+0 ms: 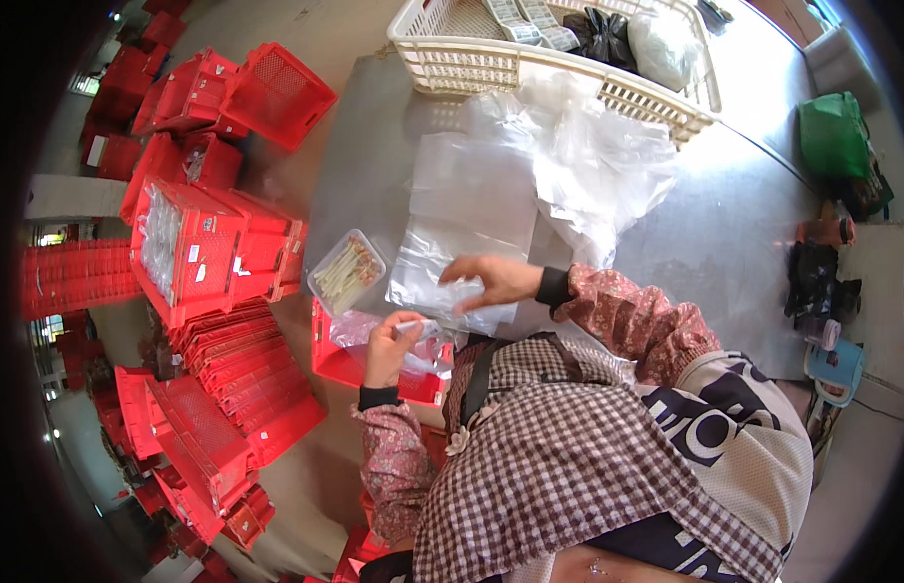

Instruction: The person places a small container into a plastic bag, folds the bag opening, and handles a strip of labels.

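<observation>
My left hand (390,350) is closed on the edge of a clear plastic bag (422,351) that has a white patch, perhaps a label, above a red crate (335,358). My right hand (499,280), fingers apart, hovers over or lightly touches a stack of flat clear plastic bags (470,197) on the metal table (364,146). Whether it touches them I cannot tell. Left of the stack, a clear plastic tray (347,273) at the table's edge contains pale, thin stalks with reddish ends. Crumpled clear plastic bags (597,167) lie beyond the stack.
A white plastic basket (495,62) at the table's far side holds printed label strips (528,25), a black plastic bag (605,40) and a whitish bag (663,47). Red crates (204,240) are piled on the left. A green bag (834,135) and a light-blue container (836,370) stand right.
</observation>
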A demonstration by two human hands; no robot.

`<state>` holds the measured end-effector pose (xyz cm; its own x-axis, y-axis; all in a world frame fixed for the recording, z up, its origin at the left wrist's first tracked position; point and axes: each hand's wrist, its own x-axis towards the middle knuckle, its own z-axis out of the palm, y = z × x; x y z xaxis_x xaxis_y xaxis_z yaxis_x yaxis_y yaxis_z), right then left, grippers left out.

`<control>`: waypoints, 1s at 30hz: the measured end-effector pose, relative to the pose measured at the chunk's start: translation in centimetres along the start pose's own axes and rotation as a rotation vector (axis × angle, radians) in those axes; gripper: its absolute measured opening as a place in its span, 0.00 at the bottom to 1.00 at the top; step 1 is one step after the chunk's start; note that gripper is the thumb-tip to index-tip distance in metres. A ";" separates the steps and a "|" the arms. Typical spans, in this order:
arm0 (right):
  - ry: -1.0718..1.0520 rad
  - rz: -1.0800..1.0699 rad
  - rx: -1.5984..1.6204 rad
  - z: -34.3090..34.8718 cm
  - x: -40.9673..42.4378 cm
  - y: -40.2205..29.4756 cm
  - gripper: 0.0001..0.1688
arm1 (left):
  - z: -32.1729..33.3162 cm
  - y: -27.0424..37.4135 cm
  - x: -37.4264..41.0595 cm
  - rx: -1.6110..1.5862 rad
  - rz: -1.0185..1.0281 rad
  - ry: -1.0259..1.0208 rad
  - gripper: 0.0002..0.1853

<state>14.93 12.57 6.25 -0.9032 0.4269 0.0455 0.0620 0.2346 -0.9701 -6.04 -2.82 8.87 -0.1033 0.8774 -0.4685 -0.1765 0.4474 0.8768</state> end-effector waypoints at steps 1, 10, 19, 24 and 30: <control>-0.004 -0.112 0.136 2.0 -0.4 -0.7 0.26 | 0.2 0.2 0.5 -0.026 0.022 0.018 0.09; 0.139 0.186 -0.009 4.1 -1.3 0.2 0.13 | 2.4 0.5 4.0 0.394 0.204 0.096 0.08; 0.226 0.051 -0.710 4.0 -2.6 4.9 0.24 | 4.2 -9.2 12.9 0.752 0.292 0.317 0.12; 0.111 0.090 -1.011 3.9 -3.4 5.1 0.27 | 5.2 -8.1 12.3 0.808 0.195 0.329 0.17; 0.124 0.081 -1.138 4.3 -3.4 5.4 0.26 | 3.7 -5.7 8.8 0.354 -0.262 0.064 0.13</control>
<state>16.54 8.65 -0.14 -0.8348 0.5451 0.0771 0.5233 0.8293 -0.1961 -2.31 3.03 0.17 -0.1620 0.7189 -0.6760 0.1403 0.6949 0.7053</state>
